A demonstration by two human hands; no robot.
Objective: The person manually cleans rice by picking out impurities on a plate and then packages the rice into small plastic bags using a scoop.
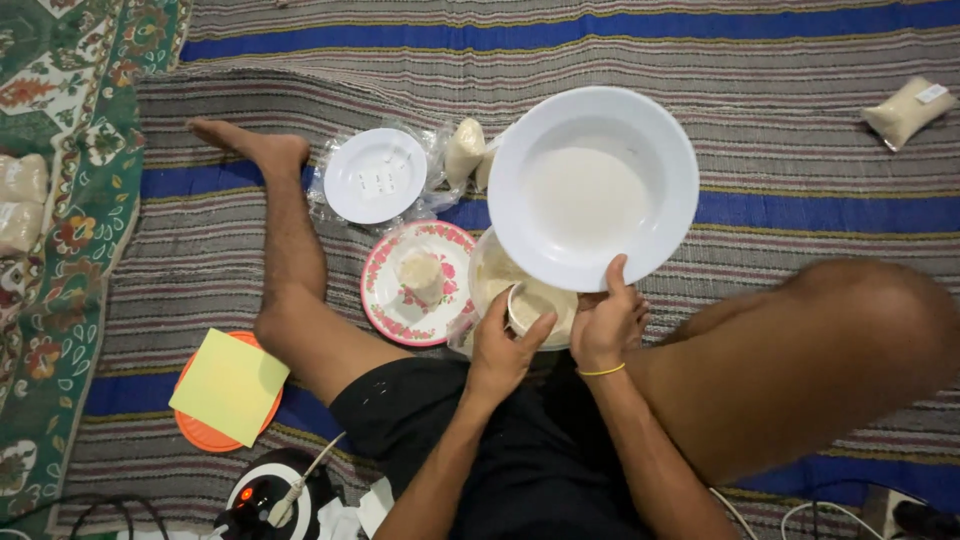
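White bowl (pixel 592 187) held tilted over the striped mat (pixel 800 160), rim pinched at its near edge by right hand (pixel 605 325). Just under that rim: small cup (pixel 530 305), grasped by left hand (pixel 500 350), over a bag of pale grain (pixel 500 275). Left of the bowl, floral plate (pixel 400 300), touching the bag; beyond it white lid (pixel 375 175). Open mat right of the bowl, up to a far grain packet (pixel 908 110).

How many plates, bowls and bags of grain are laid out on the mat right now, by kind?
Bowls: 2, the large white bowl in the right hand and the pale bowl beneath it.
Plates: 3, white plate, floral plate, orange plate.
Small cup: 1, in the left hand.
Grain bags: 2.
Total: 8
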